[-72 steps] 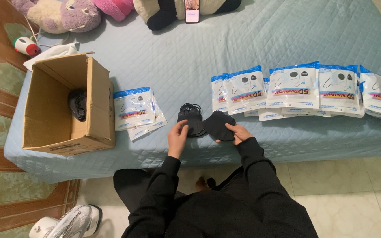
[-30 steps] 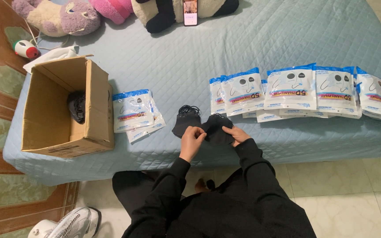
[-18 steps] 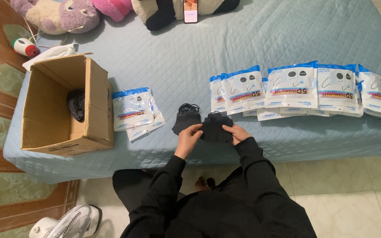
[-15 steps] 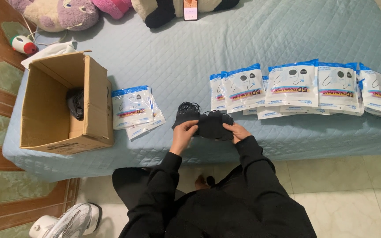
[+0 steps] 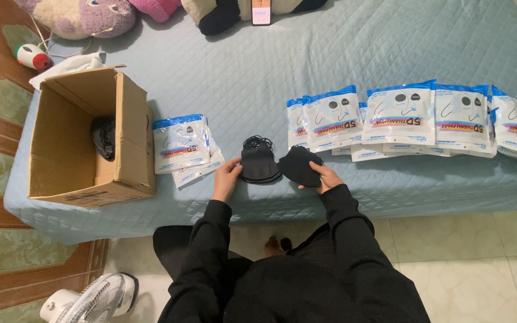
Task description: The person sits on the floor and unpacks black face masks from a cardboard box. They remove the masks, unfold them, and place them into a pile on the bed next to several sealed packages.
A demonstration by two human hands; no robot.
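Note:
At the near edge of the blue quilted bed (image 5: 354, 48) lies a small stack of black face masks (image 5: 257, 161). My left hand (image 5: 227, 178) touches the left side of that stack. My right hand (image 5: 324, 176) holds a separate black mask (image 5: 297, 165) just right of the stack. Two flat mask packets (image 5: 182, 145) lie left of my hands. A long overlapping row of white and blue mask packets (image 5: 417, 116) runs to the right.
An open cardboard box (image 5: 85, 140) with black masks inside stands at the bed's left end. Plush toys (image 5: 85, 13) and a phone (image 5: 261, 11) lie at the far edge. A white fan (image 5: 94, 296) stands on the floor by my left leg.
Both hands were together on the black mask stack. Now my right hand has drawn one mask off to the right while my left hand stays on the stack.

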